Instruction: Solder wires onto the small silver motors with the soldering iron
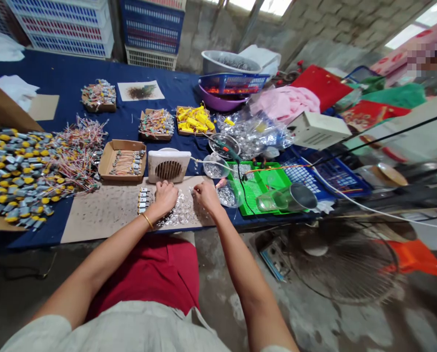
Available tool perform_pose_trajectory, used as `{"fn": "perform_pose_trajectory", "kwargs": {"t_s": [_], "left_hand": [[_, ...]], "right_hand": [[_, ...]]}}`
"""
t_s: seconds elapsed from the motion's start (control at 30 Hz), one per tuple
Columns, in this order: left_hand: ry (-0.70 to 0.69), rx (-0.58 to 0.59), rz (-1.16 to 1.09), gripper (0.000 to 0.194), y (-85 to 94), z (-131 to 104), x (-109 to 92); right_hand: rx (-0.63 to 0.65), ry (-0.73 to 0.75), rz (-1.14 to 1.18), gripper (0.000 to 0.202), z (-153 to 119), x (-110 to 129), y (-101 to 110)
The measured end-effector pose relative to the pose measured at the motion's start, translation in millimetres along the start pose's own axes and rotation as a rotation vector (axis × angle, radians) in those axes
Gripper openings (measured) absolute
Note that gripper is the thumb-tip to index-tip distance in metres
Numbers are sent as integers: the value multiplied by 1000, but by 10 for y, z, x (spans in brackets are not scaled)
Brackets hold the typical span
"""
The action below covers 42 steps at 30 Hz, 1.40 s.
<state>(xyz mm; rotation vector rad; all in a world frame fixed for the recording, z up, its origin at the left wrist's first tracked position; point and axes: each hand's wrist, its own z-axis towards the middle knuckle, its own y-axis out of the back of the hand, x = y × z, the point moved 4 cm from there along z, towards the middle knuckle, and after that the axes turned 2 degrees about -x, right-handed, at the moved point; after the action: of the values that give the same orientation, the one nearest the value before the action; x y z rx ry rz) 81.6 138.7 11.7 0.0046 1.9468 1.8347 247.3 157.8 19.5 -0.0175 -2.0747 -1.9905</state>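
On cardboard sheet (101, 212), your left hand (166, 198) and right hand (206, 196) flank small clear parts (181, 208), fingers curled; can't tell how far open or what's held.

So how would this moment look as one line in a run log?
left hand: over small parts, grip unclear | right hand: beside them, grip unclear | surface: cardboard sheet | nearby: small motors, white vented box

No legible text anywhere
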Motion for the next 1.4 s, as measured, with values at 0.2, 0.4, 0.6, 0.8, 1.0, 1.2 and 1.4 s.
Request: {"fn": "perform_pose_trajectory", "kwargs": {"t_s": [0.2,0.4,0.6,0.8,1.0,1.2,1.4], "left_hand": [[100,50,-22,26,69,51,5],[104,124,58,33,83,156,-113],[103,104,18,32,161,148,-75],[115,-61,-135,29,362,-365,368],[82,-46,-209,25,276,-939,457],[31,-16,-252,24,239,-1061,384],[14,59,-267,24,199,-1176,317]], "right_hand": [[-6,15,-8,24,24,-18,9],[28,23,-55,24,178,49,-10],[90,6,-91,22,324,133,-42],[121,109,-68,26,94,191,73],[228,216,-63,22,-162,406,-90],[210,177,-97,24,-120,321,12],[120,43,-111,25,-96,-60,253]]}}
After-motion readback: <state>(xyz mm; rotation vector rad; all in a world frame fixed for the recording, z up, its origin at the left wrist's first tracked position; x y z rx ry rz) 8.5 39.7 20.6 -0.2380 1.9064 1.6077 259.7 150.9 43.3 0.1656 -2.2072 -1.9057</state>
